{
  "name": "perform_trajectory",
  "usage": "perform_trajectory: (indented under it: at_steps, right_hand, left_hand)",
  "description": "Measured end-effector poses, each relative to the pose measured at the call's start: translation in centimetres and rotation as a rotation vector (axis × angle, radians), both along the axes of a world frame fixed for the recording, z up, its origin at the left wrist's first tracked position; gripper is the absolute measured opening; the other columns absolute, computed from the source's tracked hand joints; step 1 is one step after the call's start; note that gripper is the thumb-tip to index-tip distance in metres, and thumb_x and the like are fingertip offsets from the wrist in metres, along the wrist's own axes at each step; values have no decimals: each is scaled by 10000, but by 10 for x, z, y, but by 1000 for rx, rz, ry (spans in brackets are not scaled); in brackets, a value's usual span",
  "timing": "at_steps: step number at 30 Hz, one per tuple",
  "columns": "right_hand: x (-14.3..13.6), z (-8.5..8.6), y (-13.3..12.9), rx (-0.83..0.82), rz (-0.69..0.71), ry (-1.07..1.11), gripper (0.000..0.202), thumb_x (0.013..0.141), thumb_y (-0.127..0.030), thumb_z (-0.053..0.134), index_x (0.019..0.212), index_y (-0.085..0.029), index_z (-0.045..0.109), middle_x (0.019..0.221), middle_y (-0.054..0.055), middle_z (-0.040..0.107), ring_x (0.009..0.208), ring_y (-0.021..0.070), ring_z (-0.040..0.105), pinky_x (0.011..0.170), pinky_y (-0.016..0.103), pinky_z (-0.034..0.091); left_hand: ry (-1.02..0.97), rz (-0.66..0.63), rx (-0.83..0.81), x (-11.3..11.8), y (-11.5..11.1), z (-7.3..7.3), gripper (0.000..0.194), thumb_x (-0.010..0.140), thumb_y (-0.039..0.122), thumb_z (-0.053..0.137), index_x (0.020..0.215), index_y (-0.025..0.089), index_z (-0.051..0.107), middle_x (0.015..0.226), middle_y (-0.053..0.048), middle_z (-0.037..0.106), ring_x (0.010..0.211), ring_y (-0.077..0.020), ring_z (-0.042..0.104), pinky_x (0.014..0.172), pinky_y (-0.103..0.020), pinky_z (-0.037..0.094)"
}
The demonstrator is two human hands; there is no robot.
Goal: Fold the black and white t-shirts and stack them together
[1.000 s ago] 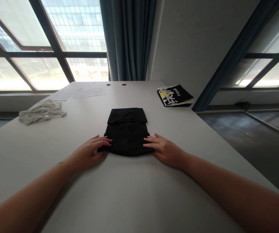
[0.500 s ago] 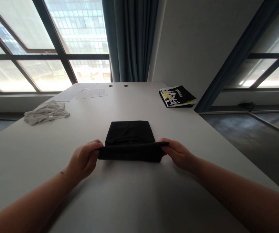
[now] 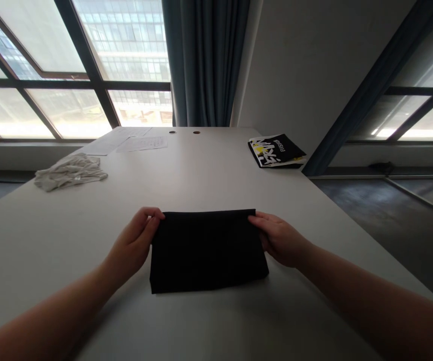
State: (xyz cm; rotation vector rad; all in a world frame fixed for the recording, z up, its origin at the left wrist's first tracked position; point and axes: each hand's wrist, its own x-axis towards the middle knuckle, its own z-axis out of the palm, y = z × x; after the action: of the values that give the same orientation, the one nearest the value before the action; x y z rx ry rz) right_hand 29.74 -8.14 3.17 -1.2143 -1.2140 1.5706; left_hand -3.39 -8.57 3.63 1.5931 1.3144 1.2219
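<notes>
A black folded cloth [image 3: 208,253] forms a flat, roughly rectangular shape over the near middle of the white table [image 3: 186,175]. Its far left corner is pinched between the thumb and fingers of my left hand [image 3: 135,240]. At the far right corner, my right hand [image 3: 282,238] grips the same cloth, with some fingers hidden behind its edge. The far edge runs nearly straight between both hands, and the near edge hangs toward me.
A crumpled pale cloth [image 3: 69,172] lies on the left of the table, with paper sheets [image 3: 143,144] beyond it. Black printed folded fabric [image 3: 276,151] sits near the right edge. Windows and a blue curtain [image 3: 204,65] stand behind.
The black cloth has turned from a folded-over strip with a panel behind it into one broad panel facing me. Both hands still hold it; its lower edge now reaches closer to me.
</notes>
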Motion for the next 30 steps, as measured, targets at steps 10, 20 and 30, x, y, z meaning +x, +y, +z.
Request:
perform_trajectory:
  at_steps: [10, 20, 30]
  right_hand:
    - [4, -25, 39, 693, -90, -804, 156, 904, -338, 595, 877, -204, 671, 923, 57, 706, 773, 194, 616, 776, 336, 481]
    - [4, -22, 34, 615, -67, -893, 156, 916, -292, 606, 976, -204, 720, 942, 66, 747, 883, 227, 674, 811, 321, 473]
    - [7, -21, 28, 771, -21, -748, 152, 854, -300, 589, 948, -219, 676, 1157, 105, 735, 1004, 243, 657, 791, 339, 489]
  left_hand:
    - [601, -34, -65, -4, 36, -28, 455, 889, 578, 555, 1180, 241, 646, 1010, -56, 733, 881, -267, 673, 832, -419, 540]
    - [696, -264, 74, -11, 45, -23, 292, 984, 453, 496, 1076, 232, 663, 1108, -78, 735, 1048, -268, 672, 982, -438, 520]
    - [729, -445, 201, -22, 31, -7, 246, 975, 467, 534, 939, 238, 615, 1292, -102, 692, 1161, -259, 652, 1024, -423, 524]
